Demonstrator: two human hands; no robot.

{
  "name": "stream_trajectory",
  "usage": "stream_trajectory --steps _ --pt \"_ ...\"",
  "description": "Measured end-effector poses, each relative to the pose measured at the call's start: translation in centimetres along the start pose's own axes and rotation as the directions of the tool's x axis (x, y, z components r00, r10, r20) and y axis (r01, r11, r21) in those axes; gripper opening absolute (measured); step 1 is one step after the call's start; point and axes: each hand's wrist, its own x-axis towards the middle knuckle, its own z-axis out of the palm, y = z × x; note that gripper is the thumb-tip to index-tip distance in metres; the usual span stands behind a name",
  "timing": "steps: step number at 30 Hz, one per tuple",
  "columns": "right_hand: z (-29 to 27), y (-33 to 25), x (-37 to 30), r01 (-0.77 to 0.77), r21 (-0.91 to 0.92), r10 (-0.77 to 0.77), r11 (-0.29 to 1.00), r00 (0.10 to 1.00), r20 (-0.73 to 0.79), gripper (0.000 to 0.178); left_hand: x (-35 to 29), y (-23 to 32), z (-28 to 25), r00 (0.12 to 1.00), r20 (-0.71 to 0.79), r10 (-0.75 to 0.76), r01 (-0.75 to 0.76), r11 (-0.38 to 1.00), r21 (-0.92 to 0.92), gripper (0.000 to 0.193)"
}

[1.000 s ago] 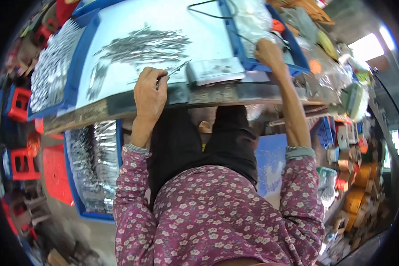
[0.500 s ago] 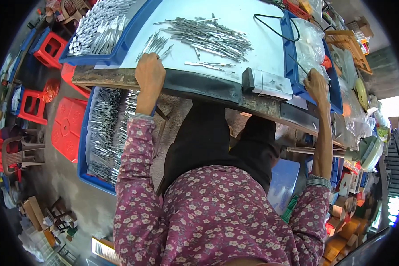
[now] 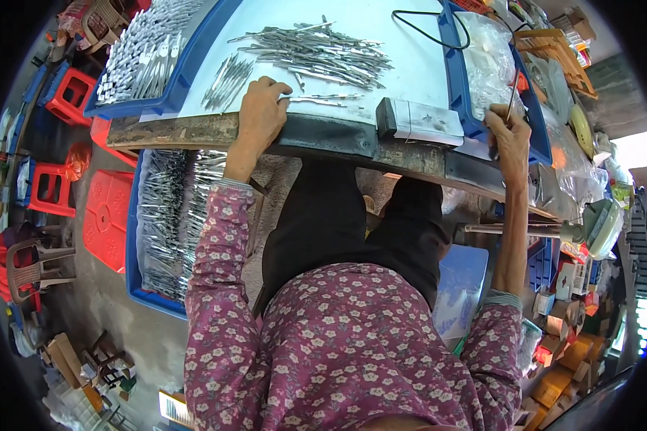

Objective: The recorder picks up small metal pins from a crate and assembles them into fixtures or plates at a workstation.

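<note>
My left hand point(image 3: 262, 111) is at the table's front edge, fingers curled and pinched at the near end of a slim silvery metal piece point(image 3: 323, 97). A similar piece lies just beside it. Beyond is a wide heap of the same slim metal pieces point(image 3: 323, 54), with a smaller bunch point(image 3: 227, 82) to its left. My right hand point(image 3: 509, 136) is closed around a thin dark rod point(image 3: 513, 93) that points up and away, in front of a blue tray point(image 3: 456, 72) at the right. The rod's lower end is partly hidden by my fingers.
A paper-wrapped block point(image 3: 424, 122) sits on the front edge between my hands. A blue bin point(image 3: 183, 90) of flat metal pieces stands at the far left. Below the table is another blue crate point(image 3: 133, 251) of metal parts. Red stools point(image 3: 104, 219) stand on the left.
My left hand has moved right, from the small bunch to the slim pieces by the edge. My right hand has turned, its rod now steeper. The view has shifted slightly.
</note>
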Motion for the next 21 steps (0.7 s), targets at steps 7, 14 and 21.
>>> stream_trajectory --steps 7,14,21 --pt "3.1 -1.0 -3.8 -0.189 0.378 0.106 0.906 0.967 0.230 0.020 0.8 -0.8 0.6 0.994 0.109 -0.018 0.023 0.999 -0.044 0.006" --pt "5.6 -0.8 -4.8 -0.256 0.451 0.123 0.855 0.945 0.303 0.021 0.5 -0.7 0.5 0.994 0.026 0.104 -0.104 0.995 -0.010 0.006" --pt "7.0 -0.7 -5.7 -0.204 0.432 0.082 0.878 0.955 0.283 0.022 0.1 1.5 -0.8 0.998 -0.043 0.044 -0.044 0.999 0.001 0.009"
